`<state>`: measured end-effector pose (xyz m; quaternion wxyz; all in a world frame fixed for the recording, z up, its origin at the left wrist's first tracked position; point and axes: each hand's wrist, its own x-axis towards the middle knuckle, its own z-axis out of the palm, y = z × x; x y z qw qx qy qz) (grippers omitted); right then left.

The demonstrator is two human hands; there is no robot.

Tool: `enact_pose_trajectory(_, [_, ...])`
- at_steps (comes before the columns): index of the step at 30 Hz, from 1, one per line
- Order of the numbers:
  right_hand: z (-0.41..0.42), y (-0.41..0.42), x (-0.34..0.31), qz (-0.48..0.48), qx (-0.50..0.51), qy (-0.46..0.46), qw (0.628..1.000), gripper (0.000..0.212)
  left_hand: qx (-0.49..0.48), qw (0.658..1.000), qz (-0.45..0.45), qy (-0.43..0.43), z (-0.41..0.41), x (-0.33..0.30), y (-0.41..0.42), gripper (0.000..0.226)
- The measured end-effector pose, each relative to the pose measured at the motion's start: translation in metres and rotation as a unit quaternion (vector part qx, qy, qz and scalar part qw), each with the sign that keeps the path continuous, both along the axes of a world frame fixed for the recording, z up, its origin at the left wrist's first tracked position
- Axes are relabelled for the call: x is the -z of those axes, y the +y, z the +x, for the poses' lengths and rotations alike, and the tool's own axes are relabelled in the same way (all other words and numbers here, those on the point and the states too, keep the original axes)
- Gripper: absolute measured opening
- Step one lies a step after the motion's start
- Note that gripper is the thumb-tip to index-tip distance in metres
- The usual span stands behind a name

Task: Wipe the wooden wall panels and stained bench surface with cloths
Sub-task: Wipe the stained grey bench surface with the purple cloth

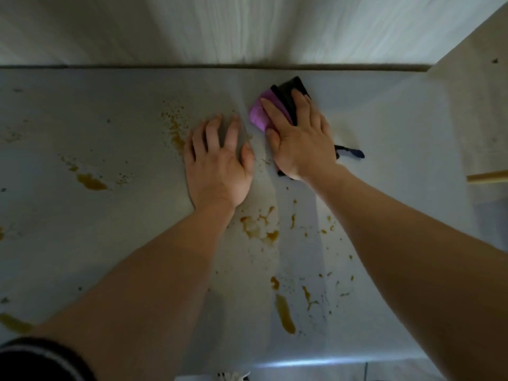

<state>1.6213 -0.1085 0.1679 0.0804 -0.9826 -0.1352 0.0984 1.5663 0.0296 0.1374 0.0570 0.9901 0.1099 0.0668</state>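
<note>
The stained bench carries a purple-and-black cloth near its back edge, pressed flat-fingered by the right hand; the left hand rests open beside it, amber stains lying toward the front edge.

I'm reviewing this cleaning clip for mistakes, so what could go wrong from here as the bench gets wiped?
1. The left hand rests bare and flat on the bench, close to brown stains; it may smear them.
2. The right hand presses the purple and black cloth far from most stains, which could be missed.
3. The cloth looks small against the spread of spills, so it may only spread them.
</note>
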Motion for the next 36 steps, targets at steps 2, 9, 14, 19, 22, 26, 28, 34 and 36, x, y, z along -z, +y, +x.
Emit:
enact_pose_trajectory(2, [-0.013,-0.008,-0.002,0.004,-0.009,0.001,1.000,0.050,0.008,1.000,0.014,-0.003,-0.002,-0.002,-0.001,0.051])
enact_pose_trajectory(9, [-0.084,-0.064,-0.010,-0.001,0.006,0.038,0.999,0.048,0.035,0.995,0.030,0.083,-0.024,-0.034,-0.019,0.042])
enact_pose_trajectory(14, [-0.134,-0.089,-0.012,-0.011,0.044,0.052,0.998,0.049,0.044,0.995,-0.012,0.086,-0.103,-0.031,-0.042,0.046])
enact_pose_trajectory(19, [-0.185,-0.107,-0.008,-0.005,0.063,0.039,0.997,0.048,0.051,0.997,-0.025,0.051,-0.159,-0.017,-0.049,0.048])
enact_pose_trajectory(22, [-0.217,-0.117,-0.005,0.012,0.075,0.028,0.997,0.059,0.049,0.997,-0.048,0.020,-0.171,-0.010,-0.050,0.049])
enact_pose_trajectory(26, [-0.243,-0.118,0.000,0.027,0.095,-0.004,0.995,0.063,0.039,0.999,-0.038,-0.004,-0.171,-0.009,-0.049,0.047])
enact_pose_trajectory(28, [-0.239,-0.119,0.000,0.025,0.089,0.001,0.996,0.062,0.028,0.999,-0.034,-0.003,-0.170,-0.006,-0.051,0.047])
enact_pose_trajectory(34, [-0.144,-0.129,0.006,-0.003,0.143,-0.017,0.990,0.055,0.013,0.999,-0.030,-0.009,-0.170,0.003,-0.052,0.046])
enact_pose_trajectory(36, [-0.129,-0.128,0.006,-0.008,0.155,0.003,0.988,0.052,0.012,0.999,-0.030,-0.014,-0.169,0.004,-0.052,0.046])
